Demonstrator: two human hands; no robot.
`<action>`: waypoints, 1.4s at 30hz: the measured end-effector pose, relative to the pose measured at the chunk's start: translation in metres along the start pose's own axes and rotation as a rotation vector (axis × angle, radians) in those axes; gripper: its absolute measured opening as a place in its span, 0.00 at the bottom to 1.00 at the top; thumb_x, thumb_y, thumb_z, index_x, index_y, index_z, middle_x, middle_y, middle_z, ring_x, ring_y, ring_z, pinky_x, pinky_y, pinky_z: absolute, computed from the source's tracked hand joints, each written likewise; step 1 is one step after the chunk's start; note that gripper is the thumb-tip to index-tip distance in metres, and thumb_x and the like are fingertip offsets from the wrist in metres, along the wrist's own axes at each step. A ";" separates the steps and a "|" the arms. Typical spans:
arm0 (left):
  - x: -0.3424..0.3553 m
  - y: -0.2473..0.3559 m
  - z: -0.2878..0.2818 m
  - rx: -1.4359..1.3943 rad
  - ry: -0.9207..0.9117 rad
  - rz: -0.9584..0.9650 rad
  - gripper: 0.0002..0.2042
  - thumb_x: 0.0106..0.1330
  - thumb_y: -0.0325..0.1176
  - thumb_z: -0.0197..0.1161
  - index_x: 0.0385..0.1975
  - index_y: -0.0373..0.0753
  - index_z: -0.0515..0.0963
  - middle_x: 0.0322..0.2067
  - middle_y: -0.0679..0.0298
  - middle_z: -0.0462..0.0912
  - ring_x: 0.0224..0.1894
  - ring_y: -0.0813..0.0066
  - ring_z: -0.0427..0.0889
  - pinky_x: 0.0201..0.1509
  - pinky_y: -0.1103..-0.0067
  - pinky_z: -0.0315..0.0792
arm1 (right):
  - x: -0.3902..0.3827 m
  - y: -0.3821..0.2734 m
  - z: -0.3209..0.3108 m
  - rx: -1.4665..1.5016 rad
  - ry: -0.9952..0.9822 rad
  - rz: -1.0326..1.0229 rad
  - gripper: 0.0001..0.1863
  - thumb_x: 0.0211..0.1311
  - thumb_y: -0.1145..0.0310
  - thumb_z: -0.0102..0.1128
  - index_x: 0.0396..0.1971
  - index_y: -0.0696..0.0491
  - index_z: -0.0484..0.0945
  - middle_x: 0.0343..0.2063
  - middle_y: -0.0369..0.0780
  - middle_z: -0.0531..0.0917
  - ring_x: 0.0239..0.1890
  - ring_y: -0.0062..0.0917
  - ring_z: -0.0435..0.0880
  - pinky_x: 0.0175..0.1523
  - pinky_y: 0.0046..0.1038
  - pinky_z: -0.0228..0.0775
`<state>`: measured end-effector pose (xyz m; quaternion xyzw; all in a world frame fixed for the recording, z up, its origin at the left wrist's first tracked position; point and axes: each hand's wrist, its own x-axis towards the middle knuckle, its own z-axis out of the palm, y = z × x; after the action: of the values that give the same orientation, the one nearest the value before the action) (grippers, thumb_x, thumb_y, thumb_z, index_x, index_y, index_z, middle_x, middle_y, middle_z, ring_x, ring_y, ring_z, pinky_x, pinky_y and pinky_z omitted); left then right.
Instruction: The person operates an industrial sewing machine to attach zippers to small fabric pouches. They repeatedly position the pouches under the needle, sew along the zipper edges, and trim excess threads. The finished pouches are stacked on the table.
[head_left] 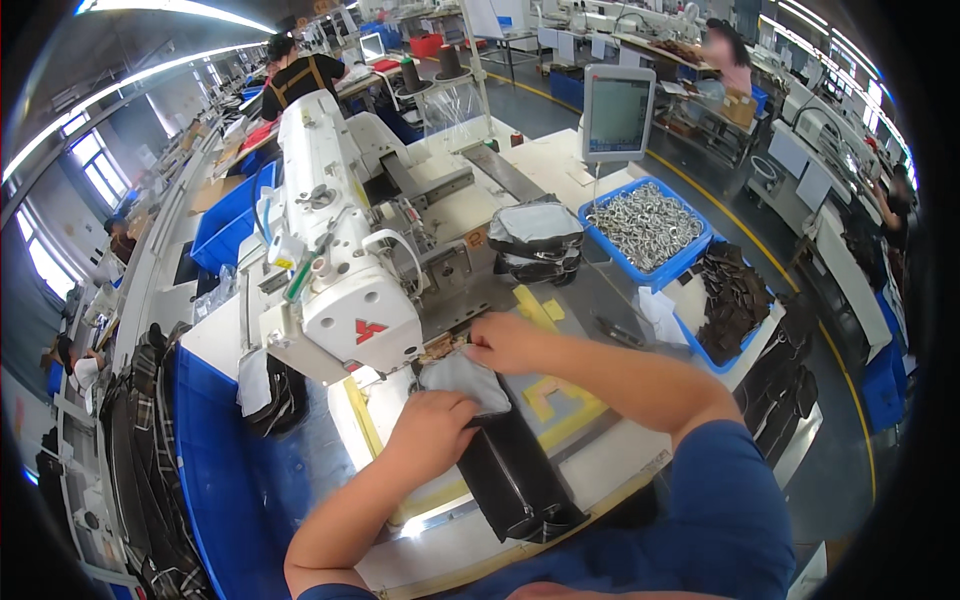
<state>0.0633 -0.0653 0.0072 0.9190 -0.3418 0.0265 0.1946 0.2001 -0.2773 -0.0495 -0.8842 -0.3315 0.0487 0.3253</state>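
A long black fabric piece (512, 475) with a grey lining at its far end lies on the machine bed, its near end hanging toward me. That grey end (465, 382) sits just below the head of a white industrial sewing machine (350, 310). My left hand (430, 432) is closed on the left edge of the piece, fingers curled over the lining. At the far right corner of the lining, my right hand (503, 343) pinches the edge, its fingertips close to the machine's clamp. A small tan part (438, 347) shows there; its kind is unclear.
Folded black pieces with grey lining are stacked (535, 240) behind my right hand. Farther right stand a blue bin of metal rings (645, 225), a bin of dark brown tabs (735, 305) and a screen (617, 115). Left is a large blue bin (225, 480). Other people work farther off.
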 end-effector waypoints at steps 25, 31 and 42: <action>-0.046 0.075 -0.077 -0.580 -0.576 -0.084 0.24 0.59 0.42 0.82 0.50 0.35 0.85 0.45 0.53 0.89 0.48 0.55 0.88 0.56 0.68 0.78 | -0.127 -0.155 -0.071 0.620 -0.730 -0.285 0.20 0.78 0.53 0.59 0.33 0.55 0.84 0.23 0.38 0.84 0.25 0.27 0.82 0.32 0.36 0.69; -0.053 0.085 -0.105 -0.834 -0.164 0.023 0.08 0.71 0.32 0.72 0.40 0.33 0.84 0.33 0.57 0.88 0.35 0.73 0.86 0.39 0.73 0.76 | -0.137 -0.121 -0.046 1.464 -0.594 -0.173 0.37 0.58 0.44 0.80 0.52 0.64 0.82 0.45 0.42 0.87 0.48 0.25 0.84 0.55 0.32 0.75; -0.045 0.086 -0.152 -1.262 0.724 -0.026 0.14 0.69 0.17 0.68 0.54 0.30 0.83 0.47 0.58 0.90 0.49 0.72 0.87 0.55 0.74 0.81 | -0.126 -0.142 0.001 0.920 -0.601 -0.407 0.29 0.66 0.66 0.75 0.64 0.56 0.77 0.55 0.44 0.85 0.59 0.31 0.82 0.67 0.36 0.72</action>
<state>-0.0136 -0.0395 0.1686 0.5695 -0.1953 0.1243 0.7887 0.0230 -0.2740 0.0193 -0.5180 -0.5173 0.3727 0.5703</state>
